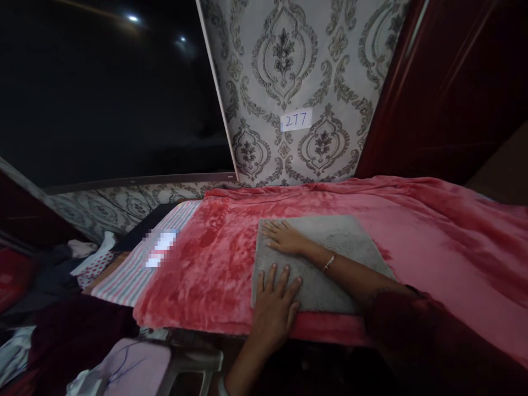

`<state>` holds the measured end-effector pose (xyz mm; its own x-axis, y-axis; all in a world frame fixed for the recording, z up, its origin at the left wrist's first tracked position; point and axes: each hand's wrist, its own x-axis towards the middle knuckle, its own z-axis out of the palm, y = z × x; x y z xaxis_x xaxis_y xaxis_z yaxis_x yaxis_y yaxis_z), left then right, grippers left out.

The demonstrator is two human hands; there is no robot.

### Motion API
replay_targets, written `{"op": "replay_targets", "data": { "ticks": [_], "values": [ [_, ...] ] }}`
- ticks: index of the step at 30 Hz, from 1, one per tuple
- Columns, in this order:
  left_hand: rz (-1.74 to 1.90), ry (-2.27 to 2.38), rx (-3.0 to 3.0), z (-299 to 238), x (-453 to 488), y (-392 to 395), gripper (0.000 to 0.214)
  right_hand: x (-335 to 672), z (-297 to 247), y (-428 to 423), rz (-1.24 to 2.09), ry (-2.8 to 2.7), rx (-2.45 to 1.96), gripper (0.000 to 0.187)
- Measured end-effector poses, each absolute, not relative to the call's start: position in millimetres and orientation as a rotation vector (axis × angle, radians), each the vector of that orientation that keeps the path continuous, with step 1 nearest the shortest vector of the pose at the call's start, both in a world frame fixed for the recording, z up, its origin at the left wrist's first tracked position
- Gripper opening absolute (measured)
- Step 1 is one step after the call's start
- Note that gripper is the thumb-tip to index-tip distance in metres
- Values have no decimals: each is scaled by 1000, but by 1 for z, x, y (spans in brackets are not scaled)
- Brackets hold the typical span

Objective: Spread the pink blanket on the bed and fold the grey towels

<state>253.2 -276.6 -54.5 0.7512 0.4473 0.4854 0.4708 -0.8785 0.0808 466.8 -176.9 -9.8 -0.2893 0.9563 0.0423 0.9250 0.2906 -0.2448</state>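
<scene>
A folded grey cloth [338, 242] lies flat on a pink-red plush blanket [198, 269] spread over a raised surface. My left hand [274, 302] rests palm down on the cloth's near left corner, fingers spread. My right hand [282, 236], a thin bracelet on its wrist, lies flat on the cloth's far left part, fingers stretched out toward the left. Neither hand holds anything. My right forearm crosses the cloth from the lower right.
A striped cloth [136, 269] lies under the blanket's left edge. A heap of clothes [82, 258] sits at the left. A pink garment on a white plastic stool [185, 366] is below. Behind is patterned wallpaper with a label reading 277 [296, 119], and a dark red door [454, 82] at right.
</scene>
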Motion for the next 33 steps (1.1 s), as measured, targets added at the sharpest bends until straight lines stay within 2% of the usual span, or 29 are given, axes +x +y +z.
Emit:
{"op": "replay_targets", "data": {
  "ticks": [6, 9, 12, 17, 21, 29, 33],
  "values": [
    [-1277, -586, -2872, -50, 247, -277, 27, 474, -23, -261, 452, -2495, -1408, 56],
    [-1441, -670, -2866, -38, 244, -267, 24, 482, -21, -293, 562, -2500, -1291, 57],
    [-1359, -890, -2897, -21, 252, -245, 33, 492, -13, -305, 538, -2436, -1336, 58],
    [-689, -1136, -3032, -9, 281, -210, 57, 500, -13, -304, 180, -2125, -1903, 64],
    [-356, -1166, -3026, -22, 290, -206, 60, 489, -27, -320, 75, -2172, -1977, 63],
    [-551, -1085, -3019, -40, 284, -199, 56, 477, -51, -398, -9, -2153, -1794, 61],
    [-959, -1208, -3061, -48, 280, -186, 55, 501, -57, -432, 49, -1951, -1744, 48]
  ]
}}
